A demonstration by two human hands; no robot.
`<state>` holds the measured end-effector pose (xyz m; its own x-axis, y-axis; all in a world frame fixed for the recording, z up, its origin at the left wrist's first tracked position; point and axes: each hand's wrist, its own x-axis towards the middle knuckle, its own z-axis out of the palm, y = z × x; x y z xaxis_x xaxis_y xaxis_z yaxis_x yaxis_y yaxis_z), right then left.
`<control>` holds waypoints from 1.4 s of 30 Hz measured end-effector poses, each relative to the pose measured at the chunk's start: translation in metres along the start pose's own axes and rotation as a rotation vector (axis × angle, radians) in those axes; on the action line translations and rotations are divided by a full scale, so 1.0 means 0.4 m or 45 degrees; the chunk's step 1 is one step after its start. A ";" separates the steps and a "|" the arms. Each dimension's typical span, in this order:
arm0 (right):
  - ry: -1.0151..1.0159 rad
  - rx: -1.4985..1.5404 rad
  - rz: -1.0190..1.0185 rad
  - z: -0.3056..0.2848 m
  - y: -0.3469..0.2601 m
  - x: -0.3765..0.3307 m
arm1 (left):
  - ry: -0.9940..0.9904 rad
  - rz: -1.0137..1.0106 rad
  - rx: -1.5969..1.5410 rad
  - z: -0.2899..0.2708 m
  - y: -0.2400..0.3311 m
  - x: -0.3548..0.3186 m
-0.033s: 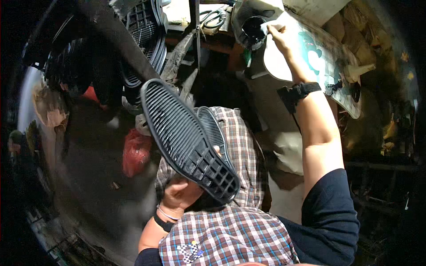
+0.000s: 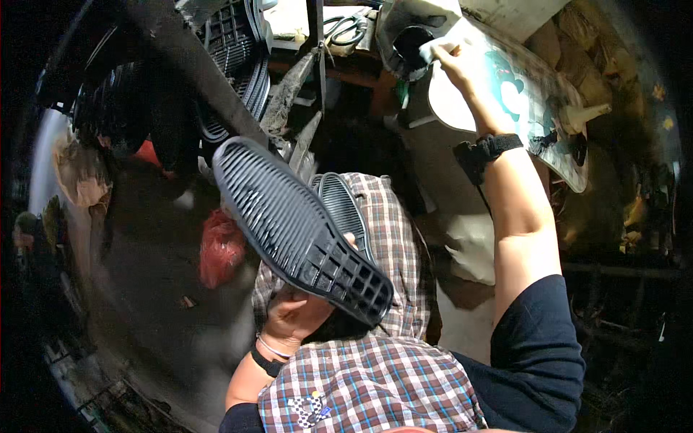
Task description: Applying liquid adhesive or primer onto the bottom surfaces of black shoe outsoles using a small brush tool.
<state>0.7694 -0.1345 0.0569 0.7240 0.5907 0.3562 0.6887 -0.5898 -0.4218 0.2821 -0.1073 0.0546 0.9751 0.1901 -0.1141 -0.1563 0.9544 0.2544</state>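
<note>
Cluttered shoe workshop: a ribbed sole [image 2: 302,232], stacked soles [image 2: 232,50] beyond, scissors [image 2: 354,31] by the near edge of a pale surface [image 2: 291,20].

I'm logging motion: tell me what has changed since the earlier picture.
The front black sole in the left hand has swung slightly, its upper end moving left. Nothing was visibly grasped or released; the right hand stays near the dark-mouthed container.

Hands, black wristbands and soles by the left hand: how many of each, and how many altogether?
Hands: 2, left hand and right hand
Black wristbands: 2, left wristband and right wristband
Soles: at least 2, front sole and rear sole, overlapping
Total: at least 6
</note>
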 end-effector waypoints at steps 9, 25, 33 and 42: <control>-0.234 1.580 0.533 -0.084 -0.229 -0.246 | 0.276 0.396 0.104 -0.080 0.007 -0.006; -0.663 1.009 -1.105 -0.062 -0.589 -0.724 | 0.059 0.174 -0.442 -0.147 0.041 -0.042; -0.533 0.844 -1.278 -0.021 -0.586 -0.751 | -0.052 0.158 -0.618 -0.178 0.020 -0.034; -0.497 0.798 -1.222 -0.031 -0.579 -0.758 | -0.124 0.086 -0.579 -0.178 0.009 -0.028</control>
<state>0.3910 -0.1837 0.0571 -0.2059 0.8316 0.5157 0.7226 0.4846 -0.4929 0.2595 -0.0895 -0.0115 0.9673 0.2533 -0.0156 -0.2516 0.9488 -0.1912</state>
